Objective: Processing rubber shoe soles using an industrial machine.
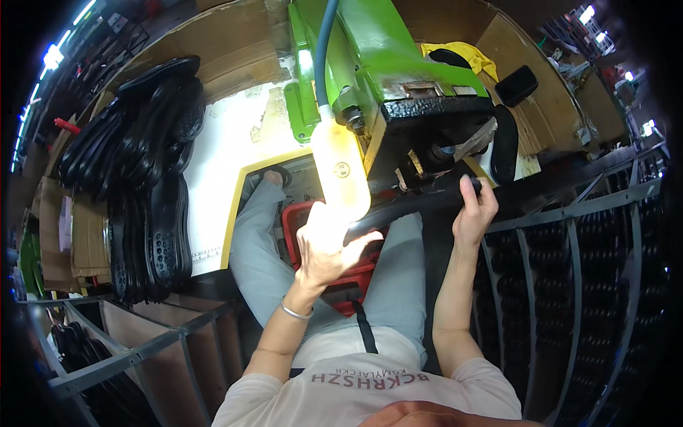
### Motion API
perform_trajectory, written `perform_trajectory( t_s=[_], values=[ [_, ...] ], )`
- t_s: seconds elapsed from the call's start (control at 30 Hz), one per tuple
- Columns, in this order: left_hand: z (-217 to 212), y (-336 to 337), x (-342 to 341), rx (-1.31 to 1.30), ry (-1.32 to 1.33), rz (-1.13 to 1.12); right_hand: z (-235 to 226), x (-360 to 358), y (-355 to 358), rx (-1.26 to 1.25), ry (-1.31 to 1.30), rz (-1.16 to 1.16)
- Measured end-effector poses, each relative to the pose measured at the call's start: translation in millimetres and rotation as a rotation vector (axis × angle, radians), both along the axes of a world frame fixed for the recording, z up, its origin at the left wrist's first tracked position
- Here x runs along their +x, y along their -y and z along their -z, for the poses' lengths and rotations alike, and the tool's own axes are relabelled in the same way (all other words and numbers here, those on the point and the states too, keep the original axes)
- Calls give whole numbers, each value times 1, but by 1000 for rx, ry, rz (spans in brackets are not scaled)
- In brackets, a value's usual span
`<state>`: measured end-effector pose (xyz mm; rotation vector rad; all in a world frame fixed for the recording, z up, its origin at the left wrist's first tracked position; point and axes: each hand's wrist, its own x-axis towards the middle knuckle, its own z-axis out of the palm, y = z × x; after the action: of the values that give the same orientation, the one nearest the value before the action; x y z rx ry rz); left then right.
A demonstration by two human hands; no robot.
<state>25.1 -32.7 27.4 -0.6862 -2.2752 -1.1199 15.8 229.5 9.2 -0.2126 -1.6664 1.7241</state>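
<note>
- A green machine [384, 57] stands on the tabletop [228, 142], with a lit lamp [341, 167] hanging in front of it.
- A metal rack [590, 249] on the right holds rows of black soles.
- A stack of black soles [149, 171] leans at the left.
- A red crate [341, 285] sits between the knees; its contents are hidden.
- A black sole [420, 206] lies under the machine head, the left hand [327, 245] and right hand [475, 210] each closed around one end.
</note>
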Motion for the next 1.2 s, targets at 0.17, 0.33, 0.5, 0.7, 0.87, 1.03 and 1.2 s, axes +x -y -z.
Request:
perform_trajectory(
  t_s=[0.17,0.33,0.5,0.7,0.87,1.03,1.2],
  values=[
    [-13,-5,19,-225,-100,54,25,-43,-5,-100,32,-19],
    [-20,21,58,-300,26,179,112,-56,-57,-275,269,398],
    [-9,45,64,112,253,89,107,4,-11,-122,537,-239],
    [6,23,10,222,205,114,39,15,24,-513,-51,-474],
    [-9,10,-18,211,191,188,12,-7,13,-31,-94,-282],
    [9,17,-31,171,126,245,23,-24,8,21,-51,-282],
    [17,38,-25,251,251,191,32,-21,22,-32,7,-288]
  ],
)
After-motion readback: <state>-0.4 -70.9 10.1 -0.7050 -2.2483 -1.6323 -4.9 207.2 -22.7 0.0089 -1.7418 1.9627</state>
